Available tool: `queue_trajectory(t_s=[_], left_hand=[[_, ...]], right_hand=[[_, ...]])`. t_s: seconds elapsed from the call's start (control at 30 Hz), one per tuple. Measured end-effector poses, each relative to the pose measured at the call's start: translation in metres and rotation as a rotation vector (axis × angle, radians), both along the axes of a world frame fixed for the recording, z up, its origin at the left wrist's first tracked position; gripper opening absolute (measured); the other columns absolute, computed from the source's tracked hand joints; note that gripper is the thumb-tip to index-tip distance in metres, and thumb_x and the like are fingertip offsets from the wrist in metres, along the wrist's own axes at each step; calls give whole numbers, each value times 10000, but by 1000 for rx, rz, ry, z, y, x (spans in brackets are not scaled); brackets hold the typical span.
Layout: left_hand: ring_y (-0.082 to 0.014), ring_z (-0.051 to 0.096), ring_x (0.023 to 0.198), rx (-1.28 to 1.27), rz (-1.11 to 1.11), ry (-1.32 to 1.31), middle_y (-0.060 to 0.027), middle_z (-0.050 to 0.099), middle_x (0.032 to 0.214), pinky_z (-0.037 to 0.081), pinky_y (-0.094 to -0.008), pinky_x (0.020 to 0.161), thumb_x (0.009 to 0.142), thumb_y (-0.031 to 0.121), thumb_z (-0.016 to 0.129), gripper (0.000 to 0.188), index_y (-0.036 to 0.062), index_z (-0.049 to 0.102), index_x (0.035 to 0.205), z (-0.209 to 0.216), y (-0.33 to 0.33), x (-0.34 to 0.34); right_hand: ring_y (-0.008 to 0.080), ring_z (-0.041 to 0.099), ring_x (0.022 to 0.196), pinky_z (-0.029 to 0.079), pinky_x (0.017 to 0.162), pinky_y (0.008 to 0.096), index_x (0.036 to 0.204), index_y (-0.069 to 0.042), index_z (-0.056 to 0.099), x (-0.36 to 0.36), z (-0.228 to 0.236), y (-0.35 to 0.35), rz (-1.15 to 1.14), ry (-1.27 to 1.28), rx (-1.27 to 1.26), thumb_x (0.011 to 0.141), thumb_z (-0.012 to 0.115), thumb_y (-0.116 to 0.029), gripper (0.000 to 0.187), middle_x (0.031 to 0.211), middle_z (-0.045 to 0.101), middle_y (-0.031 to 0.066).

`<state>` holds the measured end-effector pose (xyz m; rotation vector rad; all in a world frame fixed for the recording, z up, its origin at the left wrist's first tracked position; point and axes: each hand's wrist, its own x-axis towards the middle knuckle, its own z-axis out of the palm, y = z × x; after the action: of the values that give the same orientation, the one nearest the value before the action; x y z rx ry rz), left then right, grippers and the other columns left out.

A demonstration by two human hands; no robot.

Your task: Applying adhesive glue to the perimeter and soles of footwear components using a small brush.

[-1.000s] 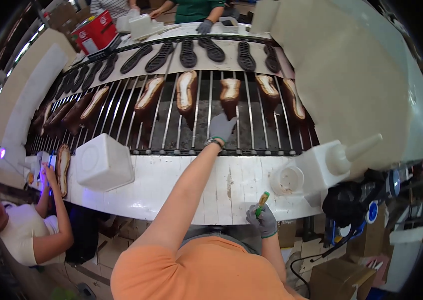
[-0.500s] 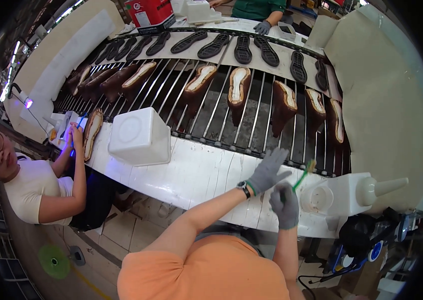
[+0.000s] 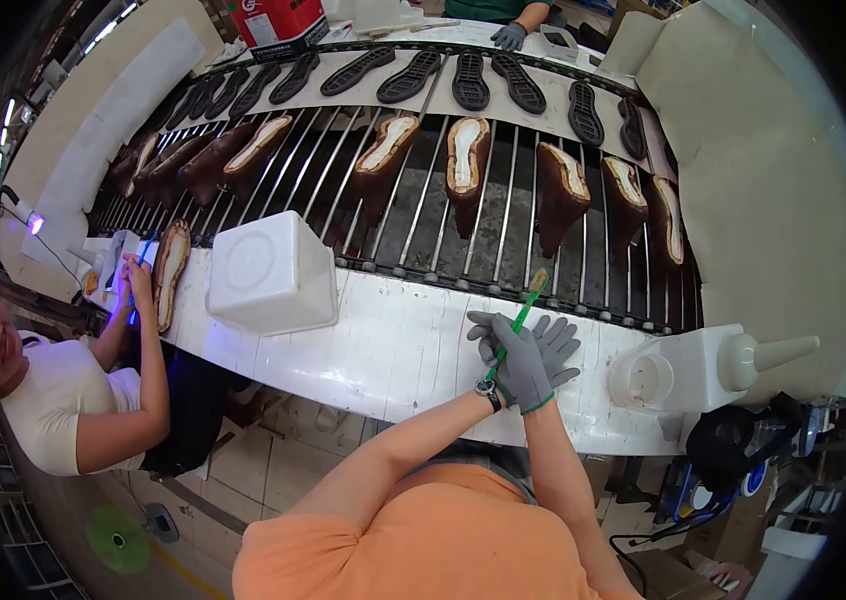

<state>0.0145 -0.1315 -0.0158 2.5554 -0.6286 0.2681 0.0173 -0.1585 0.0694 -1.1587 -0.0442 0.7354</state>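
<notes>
My gloved hands cross above the white bench. My right hand (image 3: 515, 365) lies over the left and grips a small brush (image 3: 522, 316) with a green handle and tan bristles; its tip points away toward the roller conveyor. My left hand (image 3: 555, 348) is partly covered, its grey-gloved fingers spread to the right and holding nothing that shows. A watch sits on my left wrist. Beyond, brown shoe uppers (image 3: 563, 190) with pale undersides turned up rest along the metal rollers. To the right stand a clear round cup (image 3: 641, 382) and a white spouted bottle (image 3: 708, 365) lying on its side.
A white square container (image 3: 275, 275) stands left on the bench. Black soles (image 3: 470, 80) line a far shelf, with a red box (image 3: 278, 25) behind. At left, a person (image 3: 83, 385) sits by another upper (image 3: 173, 275). Across the conveyor, a gloved hand (image 3: 509, 37) shows.
My right hand has moved up and left over my left hand, carrying the brush with it. The view has shifted slightly, and the far person is less in sight.
</notes>
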Motion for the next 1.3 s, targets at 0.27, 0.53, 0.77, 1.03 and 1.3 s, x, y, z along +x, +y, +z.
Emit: queue_trajectory(t_s=[0.27,0.53,0.77,1.03,1.3], left_hand=[[-285,254,1475,-10,16,-20,-129,301,1584,197,-485,1216,971,536,398,698,100,327,1511,-2,-7,-2],[-300,302,1454,-85,1,29,-142,341,1563,211,-488,1210,969,519,418,680,91,358,1494,1,-9,0],[-309,328,1439,-88,3,-7,-152,372,1540,225,-492,1202,964,499,447,660,82,389,1472,4,-9,-1],[-319,357,1422,-89,7,-28,-164,407,1515,243,-497,1193,957,477,480,638,72,425,1447,4,-9,-2],[-329,387,1405,-39,19,-159,-175,443,1490,260,-502,1183,950,454,513,615,63,461,1422,1,-12,2]], right_hand=[[58,497,674,390,576,193,1281,65,583,0,-4,-4,-11,34,53,1034,485,-270,427,924,660,58],[57,505,685,401,587,195,1276,66,584,0,-2,-10,-7,15,66,1031,492,-249,409,925,657,53],[60,508,676,392,582,192,1273,77,579,1,-6,-11,-2,27,90,1022,508,-246,415,917,664,65],[64,512,672,396,580,194,1270,80,583,3,-7,-12,-9,31,76,1022,510,-238,411,918,666,71],[47,499,676,394,587,184,1272,54,598,1,-5,-12,-11,33,62,1027,498,-244,398,923,662,40]])
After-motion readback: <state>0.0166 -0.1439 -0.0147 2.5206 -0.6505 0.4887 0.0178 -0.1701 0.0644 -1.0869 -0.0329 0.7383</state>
